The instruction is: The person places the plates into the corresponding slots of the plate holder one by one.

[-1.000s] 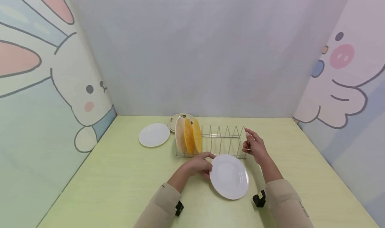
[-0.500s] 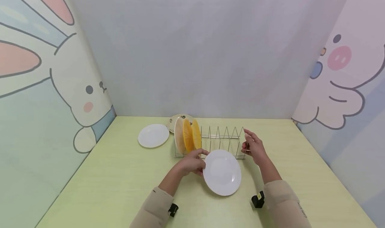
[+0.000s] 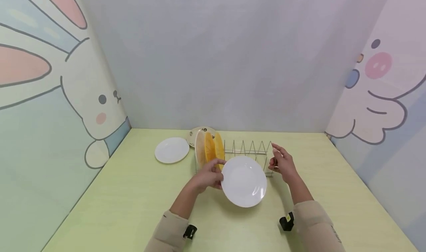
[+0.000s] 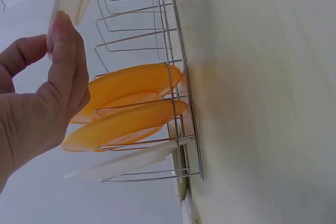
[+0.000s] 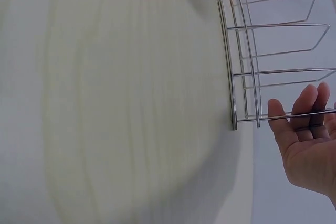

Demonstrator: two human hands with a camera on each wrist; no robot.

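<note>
My left hand (image 3: 207,177) pinches a round white plate (image 3: 244,181) by its left edge, thumb on the front face. The plate is tilted up off the table, in front of a wire dish rack (image 3: 246,152), overlapping its lower middle slots in the head view. At the rack's right end my right hand (image 3: 283,165) grips the end wire; the right wrist view shows the fingers (image 5: 306,106) curled round it. Standing in the left slots are a whitish plate (image 3: 200,152), an orange plate (image 3: 209,148) and a yellow plate (image 3: 219,146).
Flat on the table (image 3: 126,200) at the rack's left lies another white plate (image 3: 172,150). Behind the rack is a cream patterned plate (image 3: 194,136), partly hidden. A plain back wall (image 3: 226,60) and side walls with cartoon animals close in the table.
My left hand has moved left and up toward the rack, carrying the white plate with it. The right hand has stayed at the rack's end.
</note>
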